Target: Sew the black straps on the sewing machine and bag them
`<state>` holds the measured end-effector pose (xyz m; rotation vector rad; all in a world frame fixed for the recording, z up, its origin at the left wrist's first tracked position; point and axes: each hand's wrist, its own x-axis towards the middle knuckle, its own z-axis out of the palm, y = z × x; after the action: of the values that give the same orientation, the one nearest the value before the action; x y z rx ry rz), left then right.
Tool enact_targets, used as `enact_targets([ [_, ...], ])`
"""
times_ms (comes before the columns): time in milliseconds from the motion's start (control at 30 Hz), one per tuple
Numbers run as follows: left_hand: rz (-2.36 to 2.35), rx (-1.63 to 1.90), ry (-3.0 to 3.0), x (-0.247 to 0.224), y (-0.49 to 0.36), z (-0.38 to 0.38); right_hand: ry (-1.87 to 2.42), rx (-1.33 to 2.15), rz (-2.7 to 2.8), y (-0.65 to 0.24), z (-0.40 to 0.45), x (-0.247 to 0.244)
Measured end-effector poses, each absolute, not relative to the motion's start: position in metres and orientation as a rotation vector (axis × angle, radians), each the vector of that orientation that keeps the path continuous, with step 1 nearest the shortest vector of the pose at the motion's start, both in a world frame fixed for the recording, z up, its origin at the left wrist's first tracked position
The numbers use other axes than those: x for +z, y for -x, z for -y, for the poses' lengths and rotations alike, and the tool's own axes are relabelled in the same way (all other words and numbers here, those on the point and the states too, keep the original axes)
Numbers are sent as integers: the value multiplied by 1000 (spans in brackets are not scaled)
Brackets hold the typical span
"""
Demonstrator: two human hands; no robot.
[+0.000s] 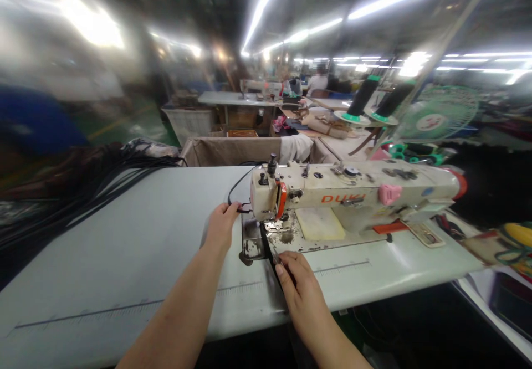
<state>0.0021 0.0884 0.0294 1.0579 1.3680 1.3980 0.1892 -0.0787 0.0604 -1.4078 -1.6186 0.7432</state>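
My left hand [222,226] pinches a thin black cord [235,190] just behind the left end of an industrial sewing machine [349,189], whose white head carries orange lettering. My right hand [301,286] rests on a black strap [270,247] that runs from the machine's needle plate [274,226] toward the table's front edge. A small metal tool tip [275,256], possibly snips, shows beside my right fingers; the rest of it is hidden. The fingers partly cover the strap.
The pale sewing table [124,247] has a ruler line along its front. A bundle of black straps [133,178] lies at its far left. Thread cones [361,97], a fan [436,114], a fabric bin [233,150] and another sewing station [239,98] stand beyond, with a person [318,83] in the distance.
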Motion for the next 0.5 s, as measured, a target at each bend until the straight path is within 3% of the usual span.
enact_targets([
  [100, -1272, 1460, -923, 33, 8, -67, 1384, 887, 1605, -179, 75, 67],
  [300, -1193, 1552, -800, 38, 28, -20, 1236, 1506, 1311, -151, 60, 67],
  [500, -1239, 1594, -860, 33, 45, 17, 1179, 1685, 1174, -127, 35, 48],
])
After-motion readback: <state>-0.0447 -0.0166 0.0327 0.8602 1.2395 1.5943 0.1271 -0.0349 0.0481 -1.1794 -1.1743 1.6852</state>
